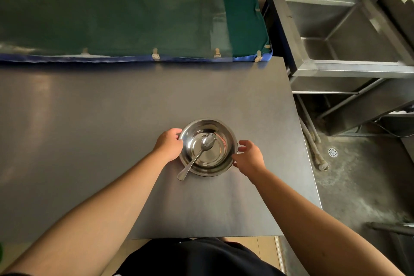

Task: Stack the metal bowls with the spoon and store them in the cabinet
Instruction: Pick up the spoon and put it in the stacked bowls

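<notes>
We cup the round shiny metal bowls [208, 148], steel spoon [198, 155] inside, mid-table: left hand [169, 144] gripping at 9 o'clock, right hand [249, 155] half-open at 3. Lift level so spoon stays.

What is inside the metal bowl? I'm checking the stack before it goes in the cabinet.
A metal spoon lies inside the round metal bowl, its scoop on the bottom and its handle over the near rim. Whether other bowls are nested underneath cannot be seen.
</notes>
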`<control>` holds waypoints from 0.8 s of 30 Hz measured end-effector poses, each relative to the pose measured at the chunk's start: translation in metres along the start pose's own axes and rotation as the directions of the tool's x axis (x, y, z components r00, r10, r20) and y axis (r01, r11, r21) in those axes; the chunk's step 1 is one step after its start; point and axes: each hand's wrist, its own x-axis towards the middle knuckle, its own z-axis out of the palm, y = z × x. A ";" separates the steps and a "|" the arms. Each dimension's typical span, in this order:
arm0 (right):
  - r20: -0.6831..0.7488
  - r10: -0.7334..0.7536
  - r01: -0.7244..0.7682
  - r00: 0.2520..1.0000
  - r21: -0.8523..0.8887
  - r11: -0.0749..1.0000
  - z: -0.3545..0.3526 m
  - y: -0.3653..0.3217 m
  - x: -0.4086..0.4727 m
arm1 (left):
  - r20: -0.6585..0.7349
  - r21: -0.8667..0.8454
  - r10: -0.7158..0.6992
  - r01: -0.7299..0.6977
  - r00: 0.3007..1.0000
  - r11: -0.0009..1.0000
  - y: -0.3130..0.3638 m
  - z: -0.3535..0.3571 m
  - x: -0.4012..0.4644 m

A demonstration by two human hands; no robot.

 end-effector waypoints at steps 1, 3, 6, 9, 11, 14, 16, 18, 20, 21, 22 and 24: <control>0.008 0.015 -0.016 1.000 0.019 1.000 0.000 -0.001 -0.001 | 0.018 -0.033 -0.013 0.014 1.000 0.999 -0.001 -0.001 0.001; 0.013 0.020 -0.020 1.000 0.036 0.999 0.000 -0.003 -0.002 | 0.040 -0.097 -0.035 0.039 0.999 0.995 -0.001 -0.004 0.000; 0.004 0.010 -0.010 1.000 0.048 0.999 0.001 -0.006 -0.006 | 0.045 -0.155 -0.047 0.054 0.998 0.986 -0.001 -0.008 -0.002; 0.002 0.020 -0.020 1.000 0.095 0.995 0.003 -0.005 -0.010 | 0.059 -0.197 -0.036 0.047 0.998 0.979 -0.003 -0.011 -0.004; -0.009 0.024 -0.023 1.000 0.125 0.992 0.004 -0.005 -0.013 | 0.073 -0.216 -0.024 0.039 0.997 0.975 -0.005 -0.016 -0.005; -0.041 0.017 -0.010 0.999 0.164 0.986 0.004 -0.007 -0.023 | 0.124 -0.259 -0.004 0.036 0.992 0.965 -0.007 -0.027 -0.005; -0.066 0.011 0.002 0.998 0.202 0.979 0.004 -0.011 -0.033 | 0.167 -0.296 0.018 0.033 0.986 0.954 -0.007 -0.037 -0.005; -0.084 0.001 0.019 0.996 0.243 0.970 0.001 -0.015 -0.043 | 0.207 -0.345 0.056 0.020 0.977 0.938 -0.003 -0.047 -0.007; -0.109 0.004 0.030 0.994 0.308 0.951 -0.003 -0.019 -0.056 | 0.263 -0.407 0.104 0.013 0.959 0.913 0.004 -0.058 -0.011; -0.125 0.006 0.038 0.992 0.347 0.937 -0.006 -0.022 -0.064 | 0.290 -0.434 0.125 0.014 0.949 0.901 0.008 -0.064 -0.014; -0.136 0.002 0.050 0.991 0.380 0.923 -0.009 -0.024 -0.071 | 0.310 -0.457 0.142 0.016 0.940 0.889 0.012 -0.069 -0.016; -0.166 -0.011 0.083 0.986 0.434 0.897 -0.017 -0.031 -0.089 | 0.347 -0.486 0.181 0.011 0.920 0.874 0.023 -0.080 -0.025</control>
